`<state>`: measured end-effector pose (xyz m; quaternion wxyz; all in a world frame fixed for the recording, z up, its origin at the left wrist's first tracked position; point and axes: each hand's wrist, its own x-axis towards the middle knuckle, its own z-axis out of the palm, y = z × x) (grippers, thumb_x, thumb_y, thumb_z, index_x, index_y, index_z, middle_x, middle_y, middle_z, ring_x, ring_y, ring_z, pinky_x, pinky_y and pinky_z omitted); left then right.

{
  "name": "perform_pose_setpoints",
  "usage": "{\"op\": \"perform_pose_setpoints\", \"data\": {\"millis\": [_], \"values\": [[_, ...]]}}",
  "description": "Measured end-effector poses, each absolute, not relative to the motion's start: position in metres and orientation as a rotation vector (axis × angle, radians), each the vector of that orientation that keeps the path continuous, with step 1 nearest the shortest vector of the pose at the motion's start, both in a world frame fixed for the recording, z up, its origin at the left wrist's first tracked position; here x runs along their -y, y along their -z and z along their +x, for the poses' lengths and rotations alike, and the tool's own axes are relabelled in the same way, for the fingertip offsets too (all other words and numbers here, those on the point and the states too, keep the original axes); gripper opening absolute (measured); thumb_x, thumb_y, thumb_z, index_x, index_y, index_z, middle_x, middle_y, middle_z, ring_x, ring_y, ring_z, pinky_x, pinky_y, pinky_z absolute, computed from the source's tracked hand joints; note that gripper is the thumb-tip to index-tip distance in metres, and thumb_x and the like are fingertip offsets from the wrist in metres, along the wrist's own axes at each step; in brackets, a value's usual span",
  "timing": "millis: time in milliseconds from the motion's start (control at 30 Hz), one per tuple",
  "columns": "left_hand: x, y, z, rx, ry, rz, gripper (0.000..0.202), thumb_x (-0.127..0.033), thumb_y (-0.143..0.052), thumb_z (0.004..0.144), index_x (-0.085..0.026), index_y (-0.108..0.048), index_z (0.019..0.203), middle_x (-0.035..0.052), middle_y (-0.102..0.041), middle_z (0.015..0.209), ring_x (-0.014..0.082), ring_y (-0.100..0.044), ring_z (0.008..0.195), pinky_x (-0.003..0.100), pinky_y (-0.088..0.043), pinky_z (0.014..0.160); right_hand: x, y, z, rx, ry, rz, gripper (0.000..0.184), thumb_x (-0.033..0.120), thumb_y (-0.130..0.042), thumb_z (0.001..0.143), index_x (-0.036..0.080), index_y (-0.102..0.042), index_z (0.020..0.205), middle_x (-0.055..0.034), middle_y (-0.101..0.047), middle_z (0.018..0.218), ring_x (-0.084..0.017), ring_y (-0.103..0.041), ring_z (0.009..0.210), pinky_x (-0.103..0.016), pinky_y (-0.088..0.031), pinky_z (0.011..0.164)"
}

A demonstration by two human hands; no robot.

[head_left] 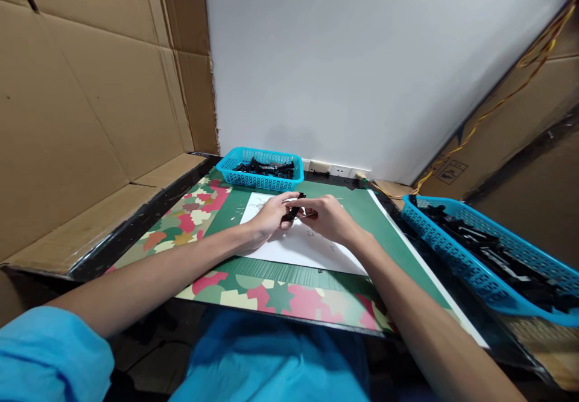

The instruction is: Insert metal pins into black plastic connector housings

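Observation:
My left hand (271,216) and my right hand (328,218) meet over a white sheet of paper (312,251) on a green mat (384,221). My left hand's fingers are pinched round a small black plastic part (295,209), which sticks up between the two hands. My right hand's fingers are curled and pressed against the same part from the right, with a thin metal piece (308,214) at their tips. Tiny metal bits lie scattered on the paper near the hands.
A small blue basket (235,169) with black parts stands at the back of the table. A larger blue basket (456,257) of black parts sits at the right. Cardboard walls rise on the left, a white board behind. Camouflage-pattern cloth (190,215) covers the table.

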<state>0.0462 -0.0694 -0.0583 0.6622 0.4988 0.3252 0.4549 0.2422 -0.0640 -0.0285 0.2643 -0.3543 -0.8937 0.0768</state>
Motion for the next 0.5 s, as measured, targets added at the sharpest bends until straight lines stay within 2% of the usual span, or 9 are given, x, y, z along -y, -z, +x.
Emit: {"op": "perform_pose_setpoints", "data": {"millis": [167,300,400,500], "values": [[0.065,0.066,0.045,-0.739,-0.998,1.171,0.038,-0.016,-0.053,0.099,-0.021,-0.063,0.135,0.0040,-0.066,0.087,0.0074,-0.046,0.053,0.022,-0.031,0.051,0.063,0.028,0.244,2.437,-0.163,-0.909,0.046,0.006,-0.058,0.091,0.029,-0.083,0.121,-0.0040,-0.079,0.092,-0.014,-0.060,0.069,-0.028,-0.041,0.069],[0.056,0.073,0.042,-0.807,-1.029,1.272,0.032,-0.025,-0.047,0.106,-0.020,-0.063,0.133,0.0033,-0.065,0.081,0.0114,-0.057,0.058,0.024,-0.043,0.057,0.061,0.027,0.246,2.465,-0.142,-0.885,0.042,0.009,-0.060,0.095,0.031,-0.083,0.123,-0.0048,-0.082,0.100,-0.016,-0.066,0.074,-0.027,-0.043,0.072],[0.050,0.073,0.039,-0.890,-1.096,1.429,0.030,-0.025,-0.047,0.105,-0.020,-0.064,0.130,0.0076,-0.069,0.096,0.0142,-0.063,0.068,0.025,-0.045,0.057,0.058,0.026,0.250,2.471,-0.072,-0.938,0.041,0.009,-0.061,0.095,0.031,-0.084,0.121,-0.0042,-0.081,0.093,-0.015,-0.063,0.069,-0.027,-0.042,0.070],[0.050,0.069,0.034,-0.941,-1.149,1.712,0.030,-0.016,-0.053,0.097,-0.020,-0.067,0.124,0.0094,-0.071,0.111,0.0175,-0.067,0.084,0.028,-0.050,0.065,0.054,0.026,0.257,2.455,-0.038,-0.996,0.040,0.008,-0.062,0.094,0.029,-0.085,0.119,-0.0048,-0.081,0.091,-0.015,-0.061,0.066,-0.028,-0.041,0.067]]}}
